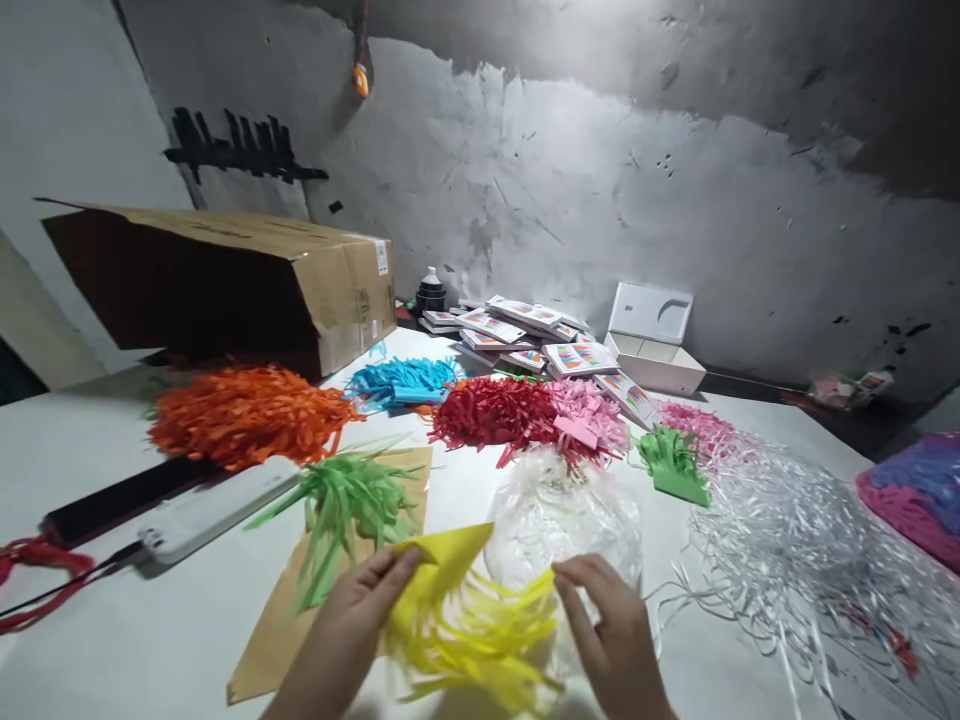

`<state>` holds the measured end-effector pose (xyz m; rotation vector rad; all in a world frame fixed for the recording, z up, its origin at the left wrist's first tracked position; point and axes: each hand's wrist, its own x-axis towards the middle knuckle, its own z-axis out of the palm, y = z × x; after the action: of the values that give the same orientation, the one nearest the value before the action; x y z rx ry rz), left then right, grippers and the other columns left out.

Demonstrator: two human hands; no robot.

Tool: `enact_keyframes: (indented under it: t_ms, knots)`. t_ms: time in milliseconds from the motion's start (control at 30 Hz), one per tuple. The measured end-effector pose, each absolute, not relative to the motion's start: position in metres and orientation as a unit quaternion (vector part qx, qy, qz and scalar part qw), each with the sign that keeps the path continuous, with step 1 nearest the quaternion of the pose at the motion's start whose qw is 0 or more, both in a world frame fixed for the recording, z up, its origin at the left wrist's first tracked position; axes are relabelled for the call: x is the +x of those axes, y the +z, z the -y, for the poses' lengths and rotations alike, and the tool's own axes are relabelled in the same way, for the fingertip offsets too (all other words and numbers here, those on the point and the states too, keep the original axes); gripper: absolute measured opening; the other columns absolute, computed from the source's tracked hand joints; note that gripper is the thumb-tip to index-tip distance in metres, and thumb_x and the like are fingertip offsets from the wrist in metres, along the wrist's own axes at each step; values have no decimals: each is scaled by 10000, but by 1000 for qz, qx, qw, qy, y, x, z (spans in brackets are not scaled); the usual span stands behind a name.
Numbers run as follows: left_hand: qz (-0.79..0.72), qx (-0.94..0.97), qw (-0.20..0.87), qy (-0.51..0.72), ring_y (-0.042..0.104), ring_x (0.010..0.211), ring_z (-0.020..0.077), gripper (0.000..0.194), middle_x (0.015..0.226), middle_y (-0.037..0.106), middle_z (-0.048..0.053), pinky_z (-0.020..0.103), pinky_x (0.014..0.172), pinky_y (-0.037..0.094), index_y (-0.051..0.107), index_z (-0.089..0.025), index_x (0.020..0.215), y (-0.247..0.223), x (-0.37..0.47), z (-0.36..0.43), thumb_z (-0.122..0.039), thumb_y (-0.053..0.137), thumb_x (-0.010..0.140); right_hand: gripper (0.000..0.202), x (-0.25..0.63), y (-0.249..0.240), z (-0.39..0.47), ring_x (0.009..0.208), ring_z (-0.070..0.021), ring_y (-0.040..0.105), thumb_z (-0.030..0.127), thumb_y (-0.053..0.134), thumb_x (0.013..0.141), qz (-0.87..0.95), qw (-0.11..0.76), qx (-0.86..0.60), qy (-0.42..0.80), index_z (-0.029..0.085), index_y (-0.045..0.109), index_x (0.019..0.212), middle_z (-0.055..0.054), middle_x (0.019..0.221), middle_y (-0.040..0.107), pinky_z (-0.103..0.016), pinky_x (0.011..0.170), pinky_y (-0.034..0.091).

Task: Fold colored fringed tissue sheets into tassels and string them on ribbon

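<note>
Yellow fringed paper [450,625]: in mid-air between both hands, low in view, strips partly blurred.
Solid band: slanting up and rightward from the left fingers, cut strips streaming right.
Left hand [360,610]: nearer to the band; thumb and forefinger clamped on its fold.
Right hand [611,615]: across from the band, at the loose strip ends; thumb and forefinger pinched together on a tip.
Beneath and behind: clear plastic bag [570,510]; at left, light green strips [360,495] on brown paper [266,640].
White table [465,480]: orange heap [247,415] left, red heap [487,412] at centre, silver strands [795,530] right.
Room: open cardboard box [352,290] at back left, before a patchy grey wall [525,170].
</note>
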<state>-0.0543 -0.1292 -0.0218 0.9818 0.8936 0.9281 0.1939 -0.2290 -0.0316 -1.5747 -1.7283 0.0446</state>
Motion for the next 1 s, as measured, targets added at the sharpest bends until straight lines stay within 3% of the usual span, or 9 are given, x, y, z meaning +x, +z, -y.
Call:
enact_keyframes:
  t_ms: [100,167,233,367,567,667,800,867,1000]
  knots:
    - [-445,380,693,420,683,610,212,450,657,729,-2,266,568,553,739,-198,839,-21,-79,113,-518,913,573,205,230,-24,180,971,-177,671,224,466,1030,640,319,-698,39,189,667,1046,-55,1012,700,-331,871,556]
    - [-446,389,696,407,659,559,195,445,624,716,-6,254,528,539,737,-194,787,-18,-78,109,-521,918,547,184,252,-22,137,1019,-194,660,294,582,998,604,269,-749,46,164,649,1109,-55,1112,677,-407,906,549]
    - [-436,415,690,401,644,560,182,418,609,702,-3,236,517,519,733,-181,740,-16,-67,109,-534,894,585,297,267,-26,98,1048,-208,647,366,618,979,565,211,-795,60,187,617,1215,-78,1239,632,-423,898,555]
    - [-410,432,689,412,644,638,185,402,650,694,15,231,567,503,738,-157,788,-24,-45,112,-540,825,701,356,271,-42,56,1065,-223,644,370,637,967,528,109,-837,92,182,590,1265,-88,1267,613,-427,892,558]
    - [-371,387,748,393,589,604,139,394,637,634,-6,231,603,480,680,-157,696,-39,-37,116,-531,783,766,358,264,-37,57,1063,-223,645,372,636,967,553,46,-828,80,173,593,1261,-94,1267,614,-425,893,558]
    - [-351,372,761,398,598,636,147,399,661,643,9,250,651,507,685,-152,688,-40,-33,122,-532,772,774,330,254,-16,72,1039,-214,650,367,637,967,565,50,-822,49,172,606,1232,-86,1235,627,-415,878,560]
    - [-351,368,762,400,616,677,164,403,702,669,33,262,683,525,700,-141,705,-40,-26,130,-531,766,785,245,203,3,125,1019,-212,630,310,511,1029,627,99,-772,1,147,693,1054,-125,1095,660,-381,927,499]
    - [-347,384,758,396,613,680,157,392,722,677,34,251,683,524,708,-140,733,-39,-22,134,-520,737,825,209,169,2,158,960,-194,627,373,647,952,704,132,-698,6,201,704,1056,-78,1043,676,-322,871,497]
    - [-325,456,743,366,630,742,173,359,808,698,49,265,726,539,738,-145,865,-37,-17,141,-496,672,893,166,128,-10,198,696,-196,573,121,550,960,787,313,-521,-109,141,694,1040,-66,778,659,-333,648,437]
